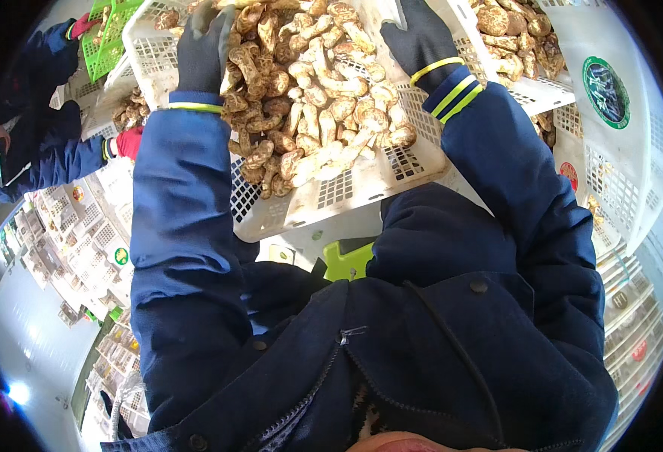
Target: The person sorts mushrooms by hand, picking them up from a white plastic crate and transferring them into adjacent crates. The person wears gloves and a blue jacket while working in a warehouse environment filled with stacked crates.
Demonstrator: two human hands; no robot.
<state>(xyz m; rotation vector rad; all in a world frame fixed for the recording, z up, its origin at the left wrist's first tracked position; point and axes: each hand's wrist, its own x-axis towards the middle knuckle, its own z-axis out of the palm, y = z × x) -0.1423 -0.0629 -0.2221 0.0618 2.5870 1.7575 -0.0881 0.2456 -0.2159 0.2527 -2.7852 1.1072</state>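
Brown and cream mushrooms (320, 96) lie in a perforated white plastic crate (331, 206) before me. My left hand (204, 51), in a dark knit glove, is at the left edge of the heap, its fingers reaching toward the top of the picture; whether it grips anything does not show. On the right side of the crate is my right hand (421, 45), also gloved, with a yellow band at the wrist. Its thumb stands apart from the fingers, whose tips run out of the frame, so its hold is unclear. A bare strip of crate floor separates it from the mushrooms.
More mushrooms (515, 42) fill a crate at upper right, beside a tall white crate (619, 164). A co-worker's red-gloved hand (130, 142) is close to my left sleeve; a green crate (105, 45) stands beyond. Stacked crates (71, 214) line the left.
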